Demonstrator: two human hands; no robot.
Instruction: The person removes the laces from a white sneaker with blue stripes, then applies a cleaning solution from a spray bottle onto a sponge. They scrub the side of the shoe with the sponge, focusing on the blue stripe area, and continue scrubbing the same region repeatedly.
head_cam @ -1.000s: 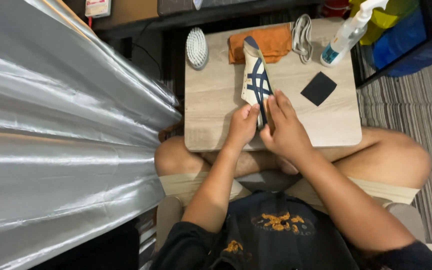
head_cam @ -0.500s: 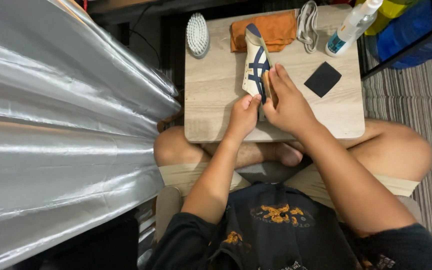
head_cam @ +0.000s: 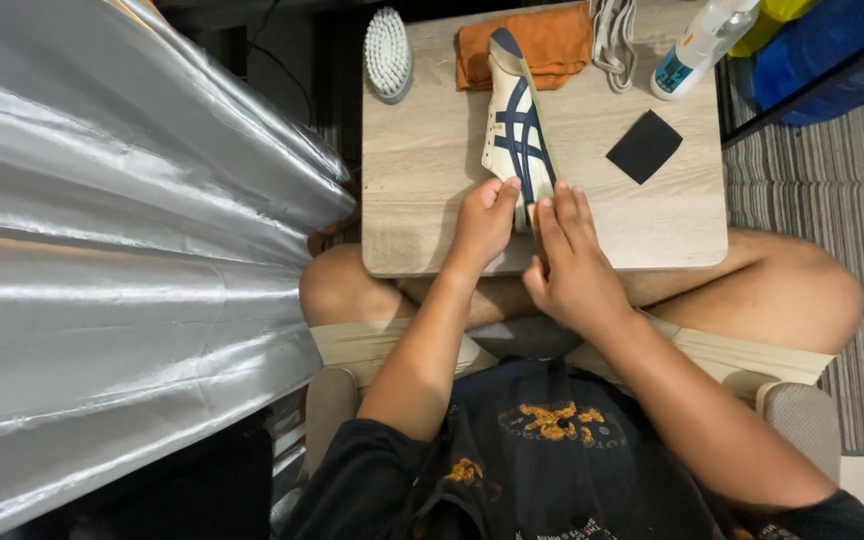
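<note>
**A:** Head view, looking down. What are the hands doing?

**B:** Both meet at the heel end of a shoe (head_cam: 515, 130). The left hand (head_cam: 482, 222) is closed on the heel from its left side, thumb up against the upper. The right hand (head_cam: 570, 262) lies along the heel's right side, fingers (head_cam: 564, 215) straight and pressed together, gripping lightly at most.

**A:** Where is the shoe?

**B:** On its side on a small wooden counter (head_cam: 422, 170) over the person's crossed legs, toe pointing away. It is cream with dark blue stripes.

**A:** How would it handle?

**B:** Likely light, with a soft, bendy upper and a firmer sole. The heel and sole edge look like the steadiest places to grip.

**A:** What else is around?

**B:** The toe rests on an orange cloth (head_cam: 552, 45). A white brush (head_cam: 388, 52) lies to the left, pale laces (head_cam: 612, 35) and a black square pad (head_cam: 644, 146) to the right.

**A:** Any containers?

**B:** One spray bottle (head_cam: 697, 45) lying at the far right corner; I cannot tell how full it is.
</note>
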